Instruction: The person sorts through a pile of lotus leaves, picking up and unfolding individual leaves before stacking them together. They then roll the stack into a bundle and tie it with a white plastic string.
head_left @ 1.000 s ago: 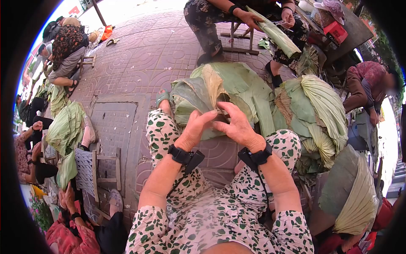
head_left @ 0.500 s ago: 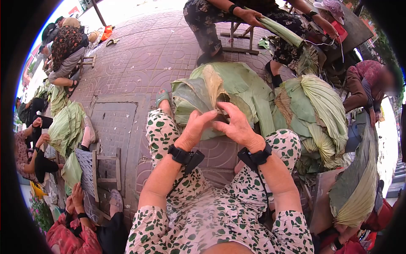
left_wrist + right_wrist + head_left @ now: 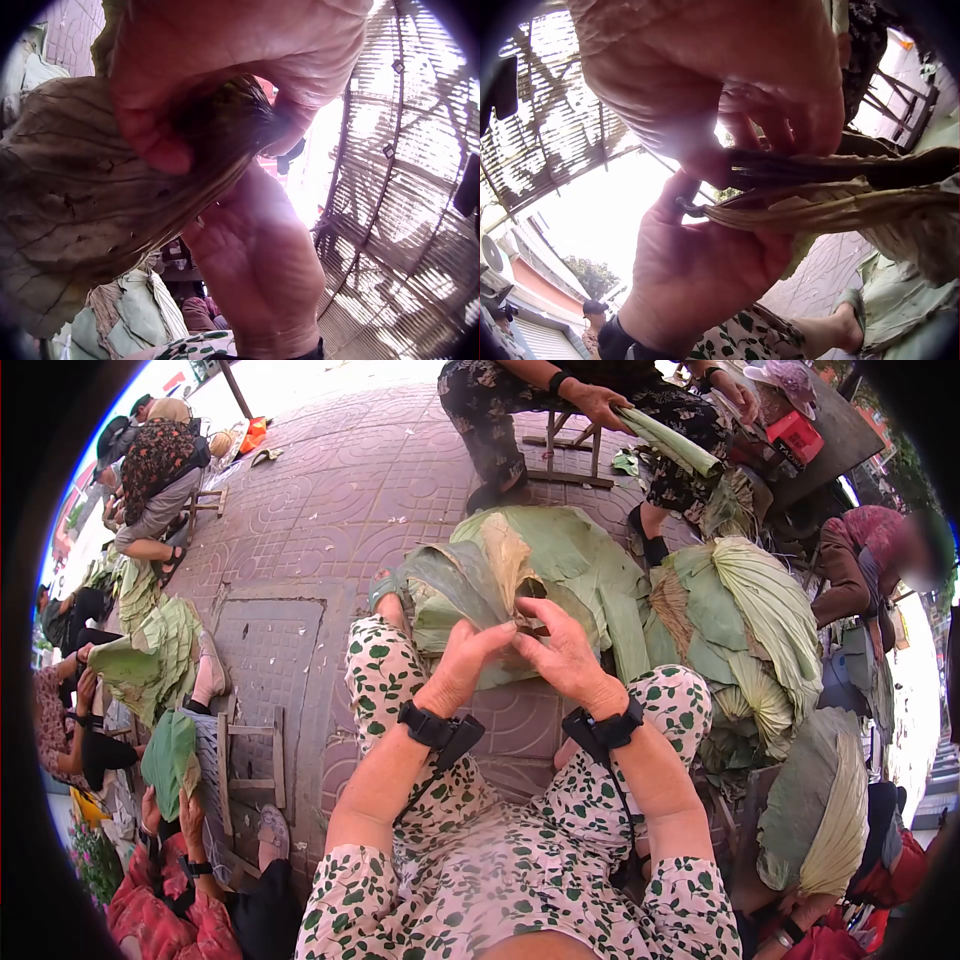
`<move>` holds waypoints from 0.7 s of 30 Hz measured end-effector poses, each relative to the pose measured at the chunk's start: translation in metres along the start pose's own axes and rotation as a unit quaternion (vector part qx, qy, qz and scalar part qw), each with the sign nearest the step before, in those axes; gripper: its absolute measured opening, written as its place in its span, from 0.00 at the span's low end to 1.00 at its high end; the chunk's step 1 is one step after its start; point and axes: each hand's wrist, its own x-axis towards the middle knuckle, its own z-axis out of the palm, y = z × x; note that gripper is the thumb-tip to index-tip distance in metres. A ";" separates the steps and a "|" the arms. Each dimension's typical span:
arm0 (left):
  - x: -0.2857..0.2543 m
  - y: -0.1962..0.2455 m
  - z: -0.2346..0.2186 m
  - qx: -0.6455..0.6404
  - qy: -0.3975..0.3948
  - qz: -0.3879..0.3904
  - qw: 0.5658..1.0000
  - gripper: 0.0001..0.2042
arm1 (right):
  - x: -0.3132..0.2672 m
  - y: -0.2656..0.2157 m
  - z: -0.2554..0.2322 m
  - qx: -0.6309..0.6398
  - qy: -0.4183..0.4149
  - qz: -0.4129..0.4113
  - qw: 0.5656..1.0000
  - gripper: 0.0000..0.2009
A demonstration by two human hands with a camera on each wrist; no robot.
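Both hands meet between the knees at the gathered stem ends of large, drying lotus leaves point(image 3: 455, 585), green-grey with one papery tan leaf point(image 3: 508, 555) among them. My left hand point(image 3: 462, 668) grips the bunched base, its thumb and fingers curled round it. Opposite it, my right hand point(image 3: 572, 662) pinches the same leaves between thumb and fingers. In the left wrist view the veined, brownish leaf point(image 3: 75, 195) fans out from the dark gathered end. The right wrist view shows folded leaf edges point(image 3: 817, 210) running from between the hands.
Wide green leaves point(image 3: 600, 575) lie on the paving just beyond the hands. A tall leaf pile point(image 3: 765, 610) stands to the right. A woven stool point(image 3: 205, 745) is at the left. Across, a seated person holds a rolled leaf point(image 3: 675, 442). Other people with leaves sit on both sides.
My hands stay at the gathered base, with the fingertips slightly closer together. The left part of the held leaves has spread a little outward. Neighbours have shifted their own leaves.
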 end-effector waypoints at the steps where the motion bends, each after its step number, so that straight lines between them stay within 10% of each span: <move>1: 0.000 0.000 0.000 -0.006 0.011 0.004 1.000 0.15 | 0.000 0.000 -0.001 -0.028 -0.011 -0.017 0.999 0.23; 21: 0.000 -0.001 -0.005 0.001 0.013 -0.008 1.000 0.15 | 0.003 -0.002 0.001 0.008 0.002 -0.026 1.000 0.21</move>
